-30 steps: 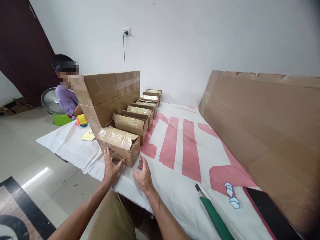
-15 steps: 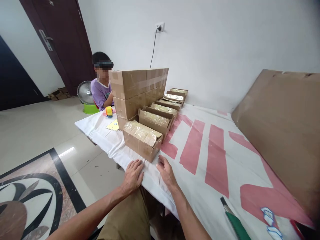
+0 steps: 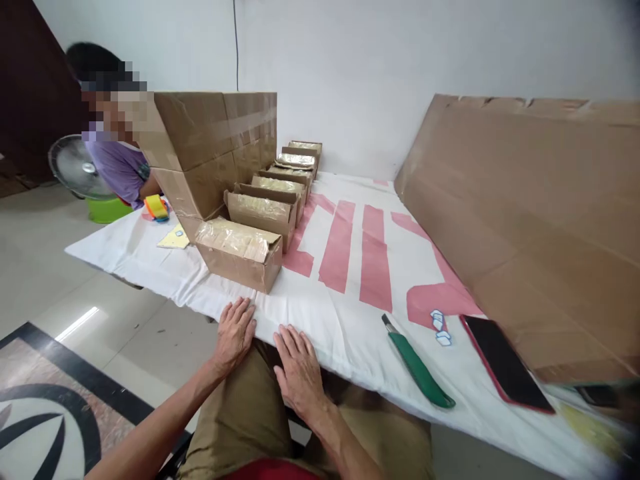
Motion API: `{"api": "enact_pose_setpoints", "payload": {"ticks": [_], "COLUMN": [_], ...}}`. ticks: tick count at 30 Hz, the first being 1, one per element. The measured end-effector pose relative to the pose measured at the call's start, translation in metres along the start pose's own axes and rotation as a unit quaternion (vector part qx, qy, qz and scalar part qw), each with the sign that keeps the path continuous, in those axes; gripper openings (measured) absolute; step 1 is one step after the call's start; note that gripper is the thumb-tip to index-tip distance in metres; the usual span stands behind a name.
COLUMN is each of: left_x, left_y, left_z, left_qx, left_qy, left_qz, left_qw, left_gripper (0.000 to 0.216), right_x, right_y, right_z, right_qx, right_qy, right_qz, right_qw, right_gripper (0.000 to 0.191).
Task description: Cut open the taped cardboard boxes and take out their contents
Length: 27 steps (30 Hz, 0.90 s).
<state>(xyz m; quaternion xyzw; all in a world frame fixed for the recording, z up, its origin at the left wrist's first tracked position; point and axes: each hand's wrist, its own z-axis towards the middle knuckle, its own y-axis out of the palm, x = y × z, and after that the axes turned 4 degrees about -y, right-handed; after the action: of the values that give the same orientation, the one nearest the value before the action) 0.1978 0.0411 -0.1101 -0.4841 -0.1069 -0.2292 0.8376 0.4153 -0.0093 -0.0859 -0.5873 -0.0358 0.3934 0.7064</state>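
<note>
My left hand (image 3: 235, 337) lies flat on the table's front edge, fingers stretched out and holding nothing. Beside it, my right hand (image 3: 299, 363) also rests on the edge, palm down with its fingers extended. Just beyond them stands a small cardboard box (image 3: 237, 263) with clear tape over its top. Behind that box runs a row of similar cardboard boxes (image 3: 263, 212) reaching toward the wall, their flaps raised. To the right of my hands a green-handled utility knife (image 3: 420, 370) lies on the white cloth (image 3: 340, 333).
A stack of closed cartons (image 3: 200, 140) stands left of the row. A large cardboard sheet (image 3: 525, 220) leans at the right. A phone (image 3: 507, 363) and small packets (image 3: 440, 328) lie near the knife. Past a tape roll (image 3: 157, 208), a person in a purple shirt (image 3: 115, 167) sits by a fan (image 3: 80, 167).
My view has swung right, bringing the whole knife and phone into sight. My right hand has come back from beside the nearest box to the table edge; my left stays on the edge.
</note>
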Motion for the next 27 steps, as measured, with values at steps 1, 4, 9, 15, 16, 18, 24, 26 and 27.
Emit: {"api": "enact_pose_setpoints", "payload": {"ticks": [1,4,9,15,16,18,24,26,27], "left_x": [0.001,0.004,0.005,-0.010,-0.012,-0.012,-0.008,-0.006,-0.006], "left_y": [-0.003,-0.012,-0.018,-0.006,-0.005,-0.004,-0.006,-0.006,-0.006], "left_z": [-0.003,-0.015,-0.039,-0.048,-0.048,-0.048,-0.050,-0.050,-0.051], "left_qx": [-0.005,-0.017,-0.024,0.009,0.008,0.006,0.013,0.021,0.021], "left_qy": [0.002,0.007,0.026,0.079,0.083,0.082,0.068,0.070,0.071], "left_qz": [0.006,0.023,0.028,0.027,0.024,0.018,0.002,-0.012,-0.018], "left_qw": [1.000,1.000,0.999,0.997,0.996,0.996,0.998,0.997,0.997], "left_gripper": [0.037,0.038,0.045,0.058,0.059,0.060,0.068,0.073,0.075], "right_x": [0.001,0.003,-0.005,-0.013,-0.014,-0.018,-0.009,0.022,0.044], "right_y": [0.002,0.009,0.003,-0.012,-0.012,-0.011,-0.038,-0.074,-0.097], "right_z": [-0.001,0.000,0.000,-0.008,-0.010,-0.011,-0.013,-0.024,-0.032], "right_qx": [0.003,0.023,0.011,-0.017,-0.014,-0.007,0.015,0.076,0.113], "right_qy": [0.000,-0.006,-0.002,0.000,0.006,0.017,0.014,0.071,0.122], "right_qz": [-0.001,0.002,-0.013,-0.030,-0.032,-0.036,0.051,0.100,0.101], "right_qw": [1.000,1.000,1.000,0.999,0.999,0.999,0.999,0.990,0.981], "right_gripper": [0.076,0.079,0.077,0.069,0.069,0.070,0.040,0.024,0.020]}}
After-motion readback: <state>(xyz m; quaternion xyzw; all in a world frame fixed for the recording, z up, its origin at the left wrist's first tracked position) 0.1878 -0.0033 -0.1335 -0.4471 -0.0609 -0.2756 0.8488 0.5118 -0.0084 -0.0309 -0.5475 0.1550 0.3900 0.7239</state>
